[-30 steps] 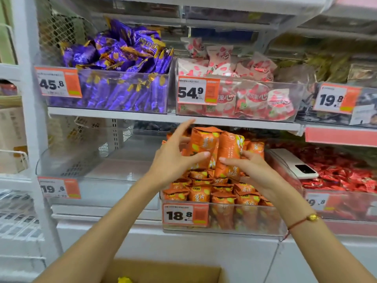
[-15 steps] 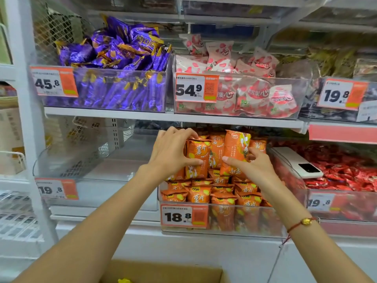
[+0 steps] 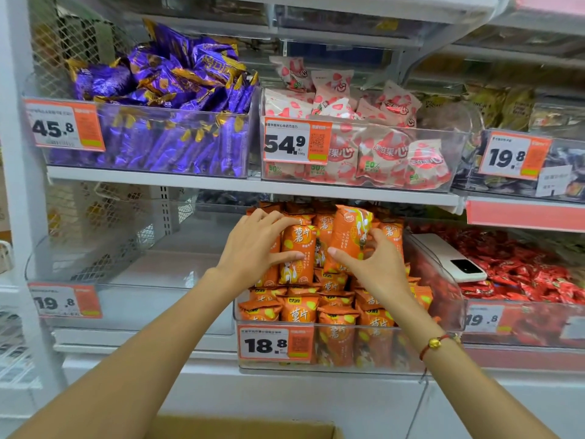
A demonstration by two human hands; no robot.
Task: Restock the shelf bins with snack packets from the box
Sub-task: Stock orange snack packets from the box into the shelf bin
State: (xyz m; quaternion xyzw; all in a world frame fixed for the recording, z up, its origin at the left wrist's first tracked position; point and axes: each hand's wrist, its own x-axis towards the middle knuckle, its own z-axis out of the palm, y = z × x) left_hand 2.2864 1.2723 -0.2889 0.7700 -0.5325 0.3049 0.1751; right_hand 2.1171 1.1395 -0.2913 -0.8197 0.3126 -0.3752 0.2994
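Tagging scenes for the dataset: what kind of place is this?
Most likely a retail snack shop aisle. White shelves carry clear bins heaped with wrapped snack packets, and each bin bears an orange price tag. A cardboard box sits below.

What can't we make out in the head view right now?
- Cardboard box: cut off by the bottom edge; contents not visible.
- Orange packets behind the left hand and right hand: partly covered by the fingers.
- Small print on the 18.8 price tag: too small to read.
- Top shelf bins: blurred and cropped by the top edge.
- Bin tagged 19.8, upper right: contents dark and blurred.
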